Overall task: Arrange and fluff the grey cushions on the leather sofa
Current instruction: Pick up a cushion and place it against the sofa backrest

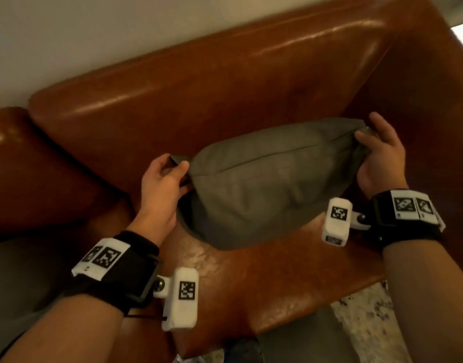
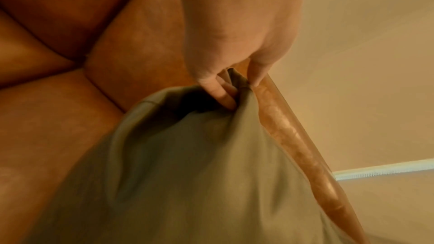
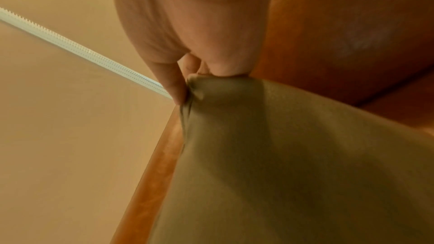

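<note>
I hold the cushion [image 1: 261, 184] by its two top corners above the sofa [image 1: 225, 82] seat, near the sofa's right-hand corner by the armrest. My left hand [image 1: 162, 184] pinches the left corner between thumb and fingers [image 2: 220, 92]. My right hand [image 1: 379, 158] pinches the right corner the same way.
</note>
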Demonstrator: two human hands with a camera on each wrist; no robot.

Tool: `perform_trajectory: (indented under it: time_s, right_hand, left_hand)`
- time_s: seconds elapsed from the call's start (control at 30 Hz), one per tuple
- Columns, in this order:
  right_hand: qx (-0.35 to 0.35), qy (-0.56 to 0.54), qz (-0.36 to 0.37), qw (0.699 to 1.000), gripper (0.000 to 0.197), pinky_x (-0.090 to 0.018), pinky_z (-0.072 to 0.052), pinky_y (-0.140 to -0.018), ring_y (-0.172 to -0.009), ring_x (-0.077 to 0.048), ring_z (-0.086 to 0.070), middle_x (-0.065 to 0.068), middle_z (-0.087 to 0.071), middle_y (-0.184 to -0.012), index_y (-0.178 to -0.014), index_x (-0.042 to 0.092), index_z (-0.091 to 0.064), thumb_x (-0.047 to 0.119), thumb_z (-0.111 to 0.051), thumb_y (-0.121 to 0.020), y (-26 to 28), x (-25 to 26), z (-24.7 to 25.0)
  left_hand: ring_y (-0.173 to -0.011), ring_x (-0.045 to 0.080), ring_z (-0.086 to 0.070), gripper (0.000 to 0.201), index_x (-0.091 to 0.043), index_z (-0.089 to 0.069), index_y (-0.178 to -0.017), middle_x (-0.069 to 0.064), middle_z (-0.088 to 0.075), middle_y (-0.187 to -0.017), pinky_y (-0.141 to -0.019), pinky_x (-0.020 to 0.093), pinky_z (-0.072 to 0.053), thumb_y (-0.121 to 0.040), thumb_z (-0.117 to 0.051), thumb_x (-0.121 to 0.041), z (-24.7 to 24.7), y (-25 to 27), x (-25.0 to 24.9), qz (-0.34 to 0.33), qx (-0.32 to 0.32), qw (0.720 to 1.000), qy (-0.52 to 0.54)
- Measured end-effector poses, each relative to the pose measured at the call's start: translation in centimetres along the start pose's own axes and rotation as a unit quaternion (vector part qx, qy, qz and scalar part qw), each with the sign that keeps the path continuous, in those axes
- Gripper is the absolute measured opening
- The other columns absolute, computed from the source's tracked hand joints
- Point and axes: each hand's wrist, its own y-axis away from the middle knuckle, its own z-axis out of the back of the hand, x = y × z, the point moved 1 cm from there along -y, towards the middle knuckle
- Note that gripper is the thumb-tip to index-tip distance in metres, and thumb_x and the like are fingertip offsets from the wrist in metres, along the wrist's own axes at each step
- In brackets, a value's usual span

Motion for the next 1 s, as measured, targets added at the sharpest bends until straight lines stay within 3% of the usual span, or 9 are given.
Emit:
perform_trajectory:
  time_s: [0.17, 0.37, 0.53, 0.6, 0.7, 0.77, 0.87, 0.93, 1.0]
  right_hand:
    - [-0.008, 0.031, 0.023, 0.999, 0.046, -0.026, -0.054, -0.089, -0.108, -0.02, -0.067, -0.011, -0.063, -0.122, -0.129, 0.008, -0.057, -0.01, -0.056, -0.087, -4.7, 0.7, -2.5]
    - [0.003, 0.109, 0.009, 0.994, 0.052, -0.028, -0.053, -0.095, -0.109, -0.013, -0.063, 0.001, -0.06, -0.12, -0.138, 0.015, -0.049, -0.003, -0.058, -0.09, -6.7, 0.6, -3.2]
    - [-0.01, 0.18, -0.001, 0.984, 0.051, -0.024, -0.05, -0.097, -0.116, -0.007, -0.057, 0.012, -0.056, -0.122, -0.14, 0.023, -0.047, 0.026, -0.063, -0.092, -5.6, -1.2, -1.3]
    - [-0.037, 0.177, -0.012, 0.983, 0.044, -0.022, -0.049, -0.094, -0.114, -0.004, -0.056, 0.015, -0.058, -0.12, -0.135, 0.025, -0.051, 0.041, -0.056, -0.095, -4.6, -2.3, -0.7]
    - [-0.1, 0.14, -0.051, 0.984, 0.047, -0.033, -0.046, -0.101, -0.114, -0.01, -0.06, 0.008, -0.064, -0.122, -0.126, 0.026, -0.061, 0.057, -0.044, -0.094, -3.1, -5.5, 1.4]
    - [-0.146, 0.16, -0.059, 0.974, 0.047, -0.037, -0.047, -0.1, -0.114, -0.017, -0.06, 0.002, -0.064, -0.122, -0.126, 0.019, -0.06, 0.051, -0.043, -0.095, -1.5, -7.9, 2.9]
    - [-0.17, 0.244, -0.077, 0.951, 0.028, -0.038, -0.052, -0.08, -0.094, -0.023, -0.066, -0.013, -0.065, -0.112, -0.116, 0.013, -0.06, 0.029, -0.044, -0.099, 2.7, -12.2, 5.2]
    - [-0.149, 0.332, -0.125, 0.923, 0.022, -0.044, -0.051, -0.078, -0.091, -0.03, -0.066, -0.018, -0.067, -0.104, -0.104, 0.013, -0.062, 0.027, -0.045, -0.098, 6.2, -15.0, 6.1]
    - [-0.063, 0.385, -0.217, 0.895, 0.023, -0.042, -0.05, -0.073, -0.081, -0.031, -0.063, -0.019, -0.067, -0.094, -0.103, 0.007, -0.063, 0.022, -0.045, -0.1, 9.6, -17.9, 6.1]
  left_hand:
    - [-0.103, 0.016, -0.065, 0.056, -0.012, -0.04, -0.144, -0.003, -0.063, -0.106, -0.088, 0.033, -0.055, -0.093, -0.061, -0.005, -2.8, -2.8, -2.7, -0.033, -0.002, 0.999, -0.003]
    - [-0.097, 0.009, -0.065, 0.052, -0.016, -0.038, -0.144, -0.005, -0.067, -0.101, -0.081, 0.026, -0.055, -0.096, -0.058, -0.011, -3.1, -3.4, -1.4, -0.049, -0.011, 0.996, -0.08]
    - [-0.102, 0.009, -0.064, 0.056, -0.023, -0.034, -0.147, -0.013, -0.067, -0.104, -0.087, 0.03, -0.052, -0.097, -0.059, -0.019, -2.2, -3.5, -0.4, -0.044, 0.007, 0.989, -0.138]
    - [-0.098, 0.007, -0.065, 0.056, -0.024, -0.033, -0.147, -0.013, -0.067, -0.104, -0.085, 0.03, -0.053, -0.097, -0.058, -0.023, -1.6, -3.3, -0.5, -0.054, 0.015, 0.986, -0.155]
    - [-0.081, 0.008, -0.065, 0.044, -0.024, -0.038, -0.139, -0.004, -0.067, -0.095, -0.076, 0.025, -0.056, -0.099, -0.054, -0.022, 0.2, -2.4, -0.1, -0.073, 0.009, 0.985, -0.155]
    - [-0.074, 0.01, -0.064, 0.032, -0.024, -0.045, -0.13, 0.002, -0.067, -0.088, -0.07, 0.024, -0.055, -0.099, -0.052, -0.018, 2.3, -1.5, 0.9, -0.065, -0.001, 0.987, -0.148]
    - [-0.066, 0.014, -0.061, 0.014, -0.017, -0.059, -0.108, 0.008, -0.065, -0.078, -0.063, 0.022, -0.052, -0.099, -0.052, -0.01, 6.4, 0.0, 4.2, -0.029, 0.002, 0.986, -0.166]
    - [-0.066, 0.016, -0.06, 0.015, -0.017, -0.063, -0.098, 0.009, -0.065, -0.075, -0.06, 0.019, -0.051, -0.098, -0.052, -0.007, 9.6, 1.3, 6.8, 0.009, 0.008, 0.981, -0.193]
    - [-0.068, 0.019, -0.061, 0.015, -0.016, -0.065, -0.096, 0.008, -0.066, -0.074, -0.059, 0.019, -0.051, -0.098, -0.053, -0.008, 12.9, 2.9, 9.1, 0.049, 0.004, 0.977, -0.208]
